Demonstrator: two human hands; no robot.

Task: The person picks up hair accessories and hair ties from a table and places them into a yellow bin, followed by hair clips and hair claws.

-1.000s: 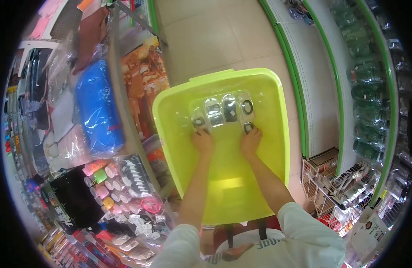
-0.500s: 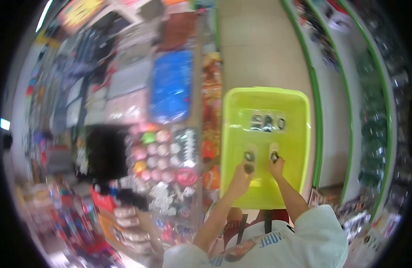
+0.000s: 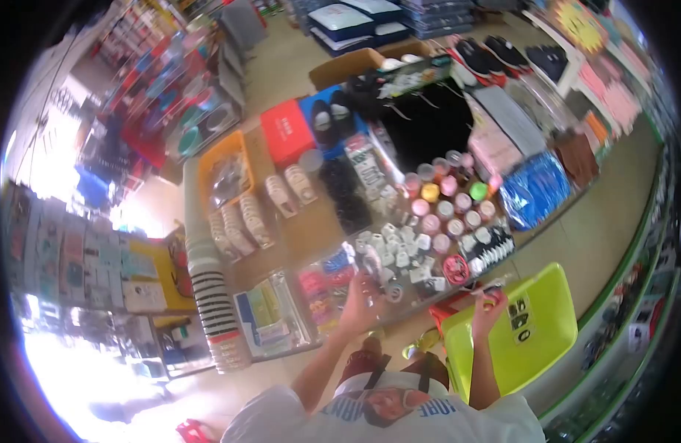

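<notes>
My left hand (image 3: 361, 304) reaches over the table's front part, beside colourful small packs (image 3: 327, 289) and a cluster of small white items (image 3: 396, 251). Its fingers are bent near a clear, shiny wrapping; what they hold is blurred. Above the yellow-green bin (image 3: 553, 317), my right hand (image 3: 488, 308) is closed on a small clear packet (image 3: 495, 288) with something dark and red in it. Several small packets with dark pieces (image 3: 519, 317) lie on the bin's floor.
Round-lidded jars (image 3: 445, 210), a blue plastic-wrapped pack (image 3: 534, 190), shoes and an orange basket (image 3: 244, 166) crowd the table. A stack of cups (image 3: 211, 299) lines its left edge. Green-edged shelves (image 3: 614, 347) stand at right.
My view has swung left from the bin to the table. My left hand has left the bin and is over the table goods. My right hand has risen with a packet.
</notes>
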